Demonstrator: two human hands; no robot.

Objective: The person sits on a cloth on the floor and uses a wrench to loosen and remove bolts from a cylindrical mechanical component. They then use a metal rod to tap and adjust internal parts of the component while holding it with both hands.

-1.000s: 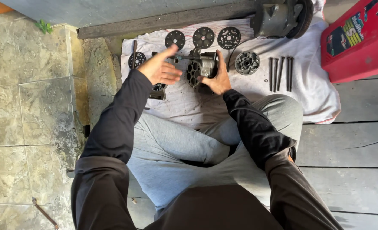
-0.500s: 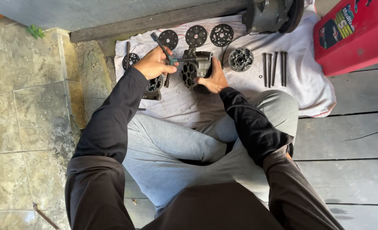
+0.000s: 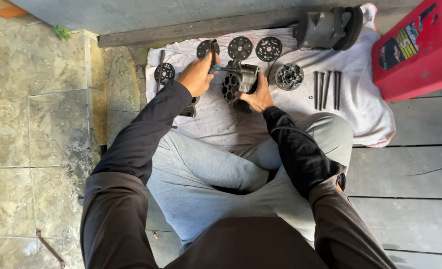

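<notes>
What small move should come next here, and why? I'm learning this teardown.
Probably bring the screwdriver's tip onto the round metal block and seat it. The left hand holds the screwdriver just above that block, while the right hand steadies it on the white cloth.

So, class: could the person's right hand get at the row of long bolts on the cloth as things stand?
Probably yes: the right hand steadies the metal housing, but bare cloth alone separates it from the long bolts; it must let go first.
</notes>
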